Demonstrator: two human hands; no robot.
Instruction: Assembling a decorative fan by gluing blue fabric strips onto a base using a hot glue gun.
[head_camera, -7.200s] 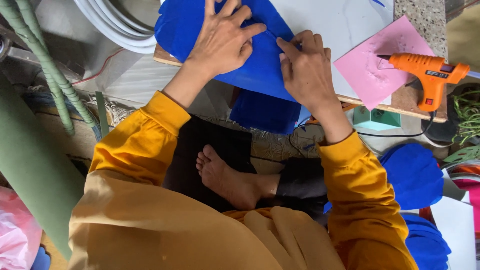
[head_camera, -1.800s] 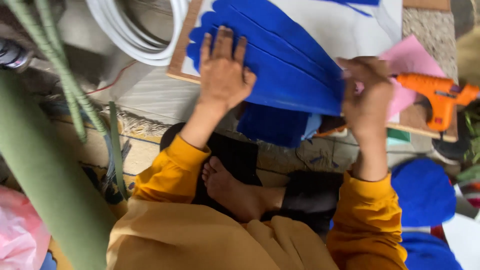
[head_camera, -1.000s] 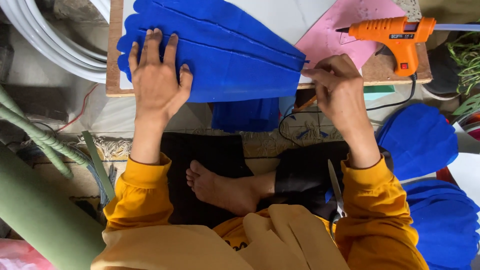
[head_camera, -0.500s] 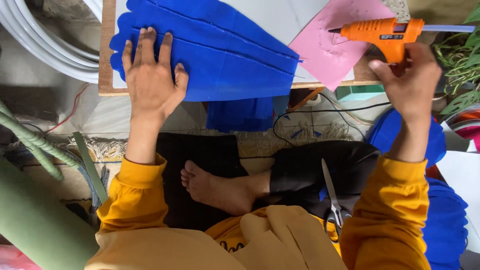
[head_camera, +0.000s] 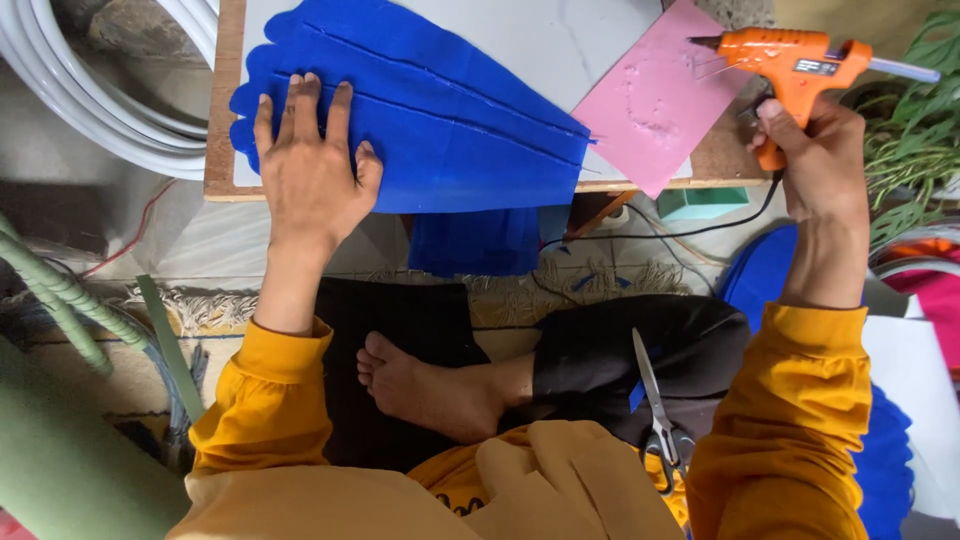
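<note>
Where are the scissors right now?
In the head view, the scissors lie on the person's lap at lower right, blades up, beside the right sleeve and right of the bare foot.

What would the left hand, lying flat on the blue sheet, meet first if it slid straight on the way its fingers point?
The left hand would likely keep crossing the fan-shaped blue foam sheet, then reach its scalloped far edge and the bare white board surface beyond.

Left hand (head_camera: 310, 175) on the foam sheet (head_camera: 440, 130); glue gun (head_camera: 790, 70) over the card (head_camera: 655, 100) rightward.
</note>
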